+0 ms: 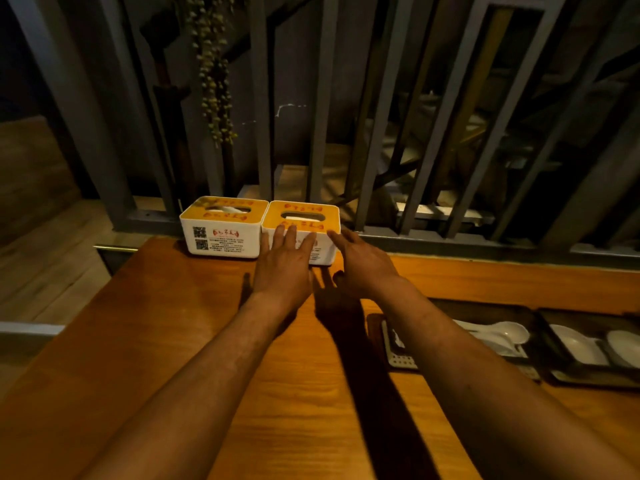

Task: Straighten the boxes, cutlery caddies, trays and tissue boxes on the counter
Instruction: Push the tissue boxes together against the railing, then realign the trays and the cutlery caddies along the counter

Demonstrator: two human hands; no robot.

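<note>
Tissue box (pixel 300 216) fronted by flat open left hand (pixel 282 263); open right hand (pixel 360 261) touches its corner.

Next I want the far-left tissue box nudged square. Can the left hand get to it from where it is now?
Probably yes. The left hand lies flat on the front of the right tissue box, and the left tissue box stands right beside it, touching. Only bare counter lies in front of it, so nothing blocks a short sideways shift.

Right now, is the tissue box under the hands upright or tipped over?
Upright. The right tissue box sits flat on the counter, slot facing up, beside the left tissue box; left hand rests against its front.
</note>
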